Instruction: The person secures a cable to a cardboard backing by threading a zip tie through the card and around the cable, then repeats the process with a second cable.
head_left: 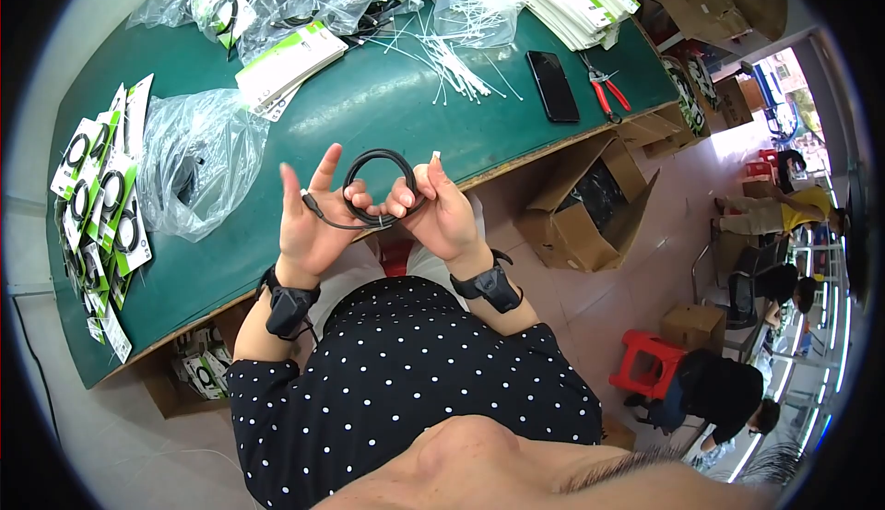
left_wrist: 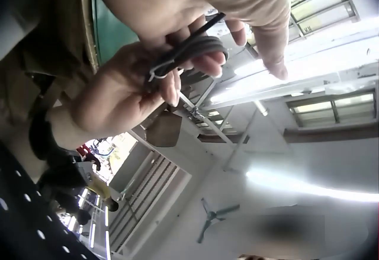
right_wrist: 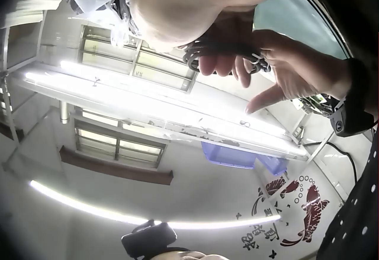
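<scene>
A coiled black cable point(head_left: 348, 176) is held up over the person's lap at the table edge, with a pale tie around its lower side. The left hand point(head_left: 312, 238) curls its lower fingers at the coil's left side while thumb and index finger stand out straight. A plug end of the cable lies across that palm. On the other side, the right hand point(head_left: 444, 217) pinches the coil between thumb and fingers. The left wrist view shows the coil point(left_wrist: 204, 47) edge-on between both hands. In the right wrist view the right hand partly hides the coil point(right_wrist: 222, 48).
On the green table point(head_left: 323, 127) are white cable ties point(head_left: 452, 72), a phone point(head_left: 553, 86), red-handled pliers point(head_left: 604, 90), stacked cards point(head_left: 290, 63) and a clear plastic bag point(head_left: 198, 160). Carded cables point(head_left: 101, 187) pile up at left. An open carton point(head_left: 576, 210) stands beyond the table edge.
</scene>
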Demonstrator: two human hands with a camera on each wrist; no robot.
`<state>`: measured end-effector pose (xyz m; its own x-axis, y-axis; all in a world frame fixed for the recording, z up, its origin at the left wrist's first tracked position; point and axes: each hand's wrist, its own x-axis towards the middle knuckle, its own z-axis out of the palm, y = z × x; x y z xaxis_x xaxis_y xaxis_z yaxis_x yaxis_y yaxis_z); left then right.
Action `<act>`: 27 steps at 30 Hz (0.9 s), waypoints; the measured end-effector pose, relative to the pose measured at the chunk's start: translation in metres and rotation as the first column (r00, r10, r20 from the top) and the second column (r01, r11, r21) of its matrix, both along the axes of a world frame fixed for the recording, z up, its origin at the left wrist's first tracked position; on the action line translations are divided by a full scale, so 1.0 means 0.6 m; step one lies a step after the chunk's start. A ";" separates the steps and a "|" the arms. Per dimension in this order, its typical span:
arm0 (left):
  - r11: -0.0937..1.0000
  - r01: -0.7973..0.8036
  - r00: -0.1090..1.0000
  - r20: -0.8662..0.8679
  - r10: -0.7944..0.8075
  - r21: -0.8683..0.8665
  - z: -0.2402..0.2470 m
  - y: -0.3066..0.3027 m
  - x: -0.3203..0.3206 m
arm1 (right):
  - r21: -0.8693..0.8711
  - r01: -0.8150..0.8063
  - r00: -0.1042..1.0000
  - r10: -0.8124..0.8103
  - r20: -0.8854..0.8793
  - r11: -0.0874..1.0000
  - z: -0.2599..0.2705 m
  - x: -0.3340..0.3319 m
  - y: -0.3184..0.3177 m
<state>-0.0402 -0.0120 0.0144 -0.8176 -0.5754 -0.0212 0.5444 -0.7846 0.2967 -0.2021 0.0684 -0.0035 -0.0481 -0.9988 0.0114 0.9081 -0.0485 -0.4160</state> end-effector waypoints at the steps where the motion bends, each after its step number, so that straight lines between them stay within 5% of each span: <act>1: 1.000 0.001 1.000 -0.001 -0.001 0.000 -0.001 0.007 -0.006 | 0.000 0.001 1.000 -0.001 -0.001 1.000 -0.001 -0.001 -0.001; 4: 0.957 -0.207 0.973 0.060 0.223 -0.201 -0.017 0.023 -0.019 | 0.008 0.032 0.985 -0.030 -0.172 0.999 -0.006 -0.003 -0.002; 8: 0.947 -0.073 0.979 0.158 0.127 -0.312 -0.050 -0.003 -0.012 | 0.072 0.101 0.933 -0.070 -0.354 0.992 0.003 0.003 0.002; 16: 0.928 -0.119 0.954 0.217 0.206 -0.354 -0.017 0.011 -0.006 | 0.104 0.179 0.916 -0.127 -0.380 0.978 0.020 -0.006 0.008; 24: 0.827 -0.104 0.903 0.296 0.312 -0.552 -0.030 0.023 -0.005 | 0.133 0.099 0.920 -0.040 -0.390 0.986 0.019 -0.004 0.007; 27: 0.880 -0.042 0.923 0.319 0.216 -0.473 -0.033 0.025 -0.002 | 0.122 0.023 0.872 0.040 -0.488 0.992 0.023 -0.011 0.012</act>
<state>-0.0412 0.0033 -0.0054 -0.7218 -0.6920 -0.0066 0.4218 -0.4475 0.7885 -0.2089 0.0758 0.0103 -0.0594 -0.9943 -0.0887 0.5876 0.0370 -0.8083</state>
